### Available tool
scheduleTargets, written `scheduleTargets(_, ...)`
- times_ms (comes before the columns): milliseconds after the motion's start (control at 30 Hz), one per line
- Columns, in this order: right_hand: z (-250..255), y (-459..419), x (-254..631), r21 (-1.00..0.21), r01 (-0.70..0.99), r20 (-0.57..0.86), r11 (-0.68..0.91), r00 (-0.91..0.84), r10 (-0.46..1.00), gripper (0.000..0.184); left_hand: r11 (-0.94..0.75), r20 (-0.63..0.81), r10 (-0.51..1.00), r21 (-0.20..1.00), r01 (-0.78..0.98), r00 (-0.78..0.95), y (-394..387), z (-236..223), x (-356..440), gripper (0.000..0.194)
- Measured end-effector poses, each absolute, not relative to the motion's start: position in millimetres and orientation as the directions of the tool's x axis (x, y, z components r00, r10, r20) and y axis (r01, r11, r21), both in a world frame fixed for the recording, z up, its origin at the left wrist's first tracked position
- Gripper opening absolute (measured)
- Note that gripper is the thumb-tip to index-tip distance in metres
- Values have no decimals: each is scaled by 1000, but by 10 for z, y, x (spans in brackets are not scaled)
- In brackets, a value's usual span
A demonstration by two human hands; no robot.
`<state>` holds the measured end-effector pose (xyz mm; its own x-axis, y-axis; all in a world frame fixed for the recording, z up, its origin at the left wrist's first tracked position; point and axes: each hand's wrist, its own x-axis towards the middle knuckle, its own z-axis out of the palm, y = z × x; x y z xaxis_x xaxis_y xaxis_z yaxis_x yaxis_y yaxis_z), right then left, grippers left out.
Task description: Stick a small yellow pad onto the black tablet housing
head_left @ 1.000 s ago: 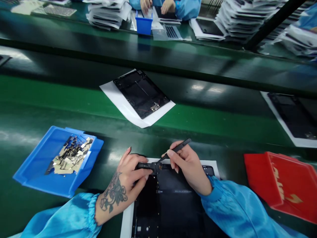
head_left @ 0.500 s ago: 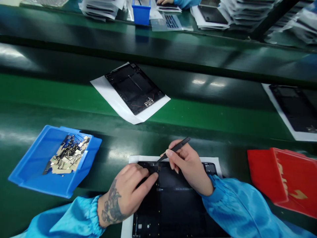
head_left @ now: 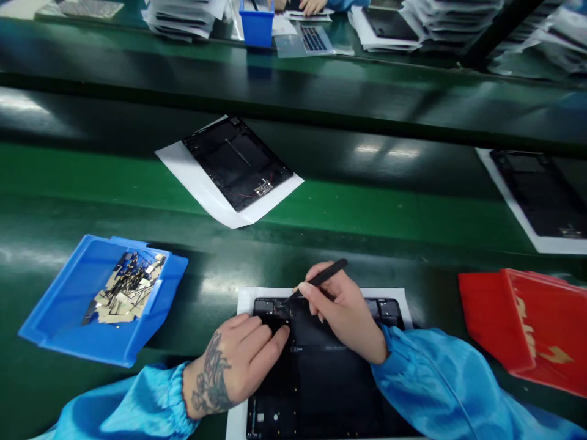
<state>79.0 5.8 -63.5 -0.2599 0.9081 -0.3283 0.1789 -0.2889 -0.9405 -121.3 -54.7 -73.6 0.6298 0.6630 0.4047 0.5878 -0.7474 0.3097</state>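
Note:
My right hand (head_left: 337, 308) pinches black tweezers (head_left: 321, 278), their tip down at the upper left part of a black tablet-like casing (head_left: 339, 385). The casing lies on a white sheet (head_left: 236, 412) in front of me, with small fittings along its top edge. My left hand (head_left: 245, 360) rests on the casing's left side, fingers stretched toward the tweezers' tip and holding nothing I can see. Its fingertips are near a small dark part by the top edge. What the tip touches is too small to make out.
A blue bin (head_left: 59, 327) of small flat parts and thin wires stands left; a red bin (head_left: 550, 330) stands right. Other casings (head_left: 238, 165) on white sheets lie on the green belt (head_left: 367, 214). Across it are paper stacks (head_left: 181, 18) and another person's hand (head_left: 314, 6).
The casings on the belt have shifted left. My right hand and the tweezers have moved slightly left and down. My left hand has shifted a little, uncovering the casing's top left corner.

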Motion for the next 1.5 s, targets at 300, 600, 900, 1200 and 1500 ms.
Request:
scheduleTargets(300, -634, 36, 776, -933, 303, -274, -194, -248, 929, 15, -737, 390, 674, 293, 609, 627, -535, -761, -1199, 19)
scheduleTargets(600, -654, 29, 770, -921, 366, -232, -133, -240, 943, 14, -722, 374, 690, 289, 629, 619, -528, -736, -1183, 17)
scheduleTargets(900, -637, 29, 755, -913, 385, -239, -135, -237, 942, 13, -708, 368, 705, 318, 630, 606, -526, -745, -1181, 16)
scheduleTargets(1200, -632, 36, 748, -912, 387, -240, -137, -233, 942, 14, -706, 375, 707, 321, 631, 600, -523, -724, -1174, 18)
scheduleTargets(1500, -627, 31, 762, -900, 411, -255, -142, -234, 938, 15, -699, 380, 714, 350, 623, 588, -509, -712, -1175, 19)
